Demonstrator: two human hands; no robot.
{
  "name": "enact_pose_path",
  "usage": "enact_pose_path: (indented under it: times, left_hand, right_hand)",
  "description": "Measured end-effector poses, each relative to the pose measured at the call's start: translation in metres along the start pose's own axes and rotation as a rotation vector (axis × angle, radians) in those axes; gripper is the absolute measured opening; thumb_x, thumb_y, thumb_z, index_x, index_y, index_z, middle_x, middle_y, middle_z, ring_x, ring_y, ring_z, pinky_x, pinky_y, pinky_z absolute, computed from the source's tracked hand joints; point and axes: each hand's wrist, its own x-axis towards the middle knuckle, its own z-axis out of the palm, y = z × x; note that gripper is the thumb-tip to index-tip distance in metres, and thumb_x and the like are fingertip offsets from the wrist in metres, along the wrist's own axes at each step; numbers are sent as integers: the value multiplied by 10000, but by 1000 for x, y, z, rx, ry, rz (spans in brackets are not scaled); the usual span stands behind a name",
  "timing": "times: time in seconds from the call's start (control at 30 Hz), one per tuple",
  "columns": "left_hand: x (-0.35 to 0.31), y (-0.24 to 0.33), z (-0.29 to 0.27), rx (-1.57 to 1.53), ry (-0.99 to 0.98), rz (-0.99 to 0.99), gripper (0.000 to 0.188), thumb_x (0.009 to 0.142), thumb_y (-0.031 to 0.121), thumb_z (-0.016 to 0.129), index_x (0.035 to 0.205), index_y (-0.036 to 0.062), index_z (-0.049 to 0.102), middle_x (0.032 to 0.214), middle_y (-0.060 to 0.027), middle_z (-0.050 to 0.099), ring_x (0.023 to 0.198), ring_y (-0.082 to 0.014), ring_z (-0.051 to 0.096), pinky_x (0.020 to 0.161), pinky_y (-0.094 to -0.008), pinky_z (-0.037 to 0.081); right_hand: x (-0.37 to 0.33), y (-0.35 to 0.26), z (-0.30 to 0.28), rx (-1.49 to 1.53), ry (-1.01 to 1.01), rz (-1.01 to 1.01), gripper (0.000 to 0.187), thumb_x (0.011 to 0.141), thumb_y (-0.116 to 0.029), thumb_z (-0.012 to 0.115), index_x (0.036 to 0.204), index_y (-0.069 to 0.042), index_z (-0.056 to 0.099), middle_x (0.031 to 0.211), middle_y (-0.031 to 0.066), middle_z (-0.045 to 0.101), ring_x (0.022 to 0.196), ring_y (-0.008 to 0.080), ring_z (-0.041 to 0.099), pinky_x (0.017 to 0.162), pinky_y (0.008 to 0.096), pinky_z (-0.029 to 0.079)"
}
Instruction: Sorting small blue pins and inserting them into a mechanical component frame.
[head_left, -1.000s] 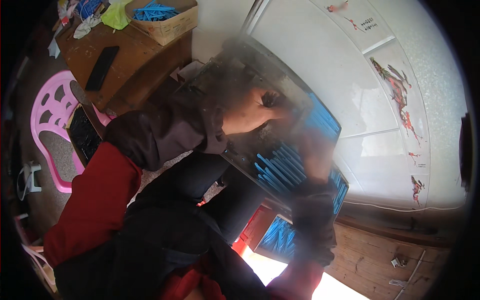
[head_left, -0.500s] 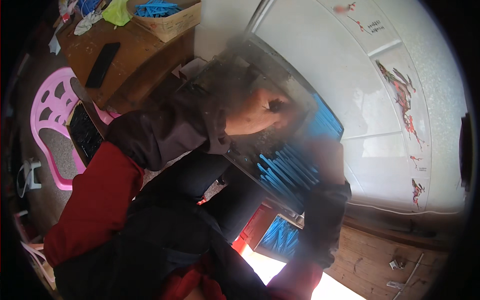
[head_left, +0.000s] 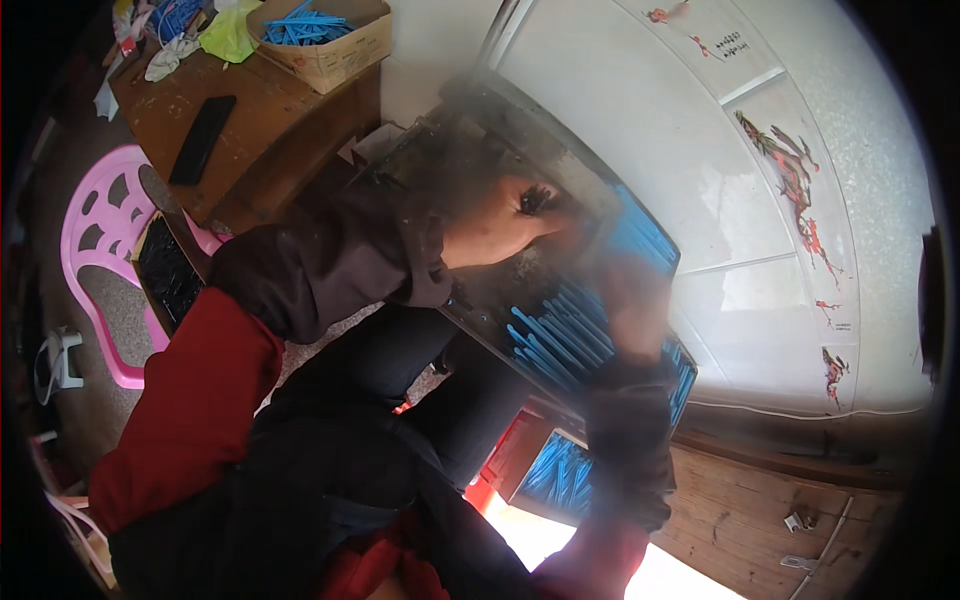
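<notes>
My left hand (head_left: 492,228) is closed round a small bundle of thin dark sticks (head_left: 537,200), whose ends poke out of the fist. It hovers over a dark, worn tray (head_left: 468,312). My right hand (head_left: 640,305) is smeared by motion over the right part of the tray, so its fingers cannot be made out. Beside it lies a row of slim blue sticks (head_left: 562,335), roughly side by side. More blue sticks (head_left: 642,232) lie along the tray's far right edge. A hazy blur covers part of the picture around both hands.
A carton (head_left: 335,62) of blue sticks stands on a brown table (head_left: 265,128) with a black bar (head_left: 203,140). A box of black sticks (head_left: 166,270) sits on a pink chair (head_left: 100,188). Another box of blue sticks (head_left: 556,474) is below the tray. White panels (head_left: 720,225) border the tray.
My right hand and forearm have shifted left, toward my left hand, uncovering blue sticks at the tray's right edge. My left hand stays closed on the dark sticks in nearly the same place.
</notes>
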Motion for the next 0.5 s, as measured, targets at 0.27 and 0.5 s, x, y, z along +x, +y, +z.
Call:
enact_pose_path:
  times: [0.27, 0.5]
  left_hand:
    - [0, -2, 2, -104, -46, -5, 134, 884, 73, 626, 980, -17, 650, 908, -31, 669, 844, -74, 599, 772, -226, 483]
    - [-2, 8, 0, -20, -72, -83, 222, 869, 94, 654, 1055, -27, 654, 938, -47, 676, 868, -78, 612, 789, -207, 491]
  right_hand:
    - [10, -5, 4, 73, 54, 38, 28, 789, 56, 615, 769, 63, 595, 674, 45, 539, 599, 108, 468, 545, 249, 374]
    - [-24, 35, -12, -173, -113, 61, 31, 761, 21, 656, 789, 26, 643, 701, 102, 569, 619, 217, 541, 575, 314, 427]
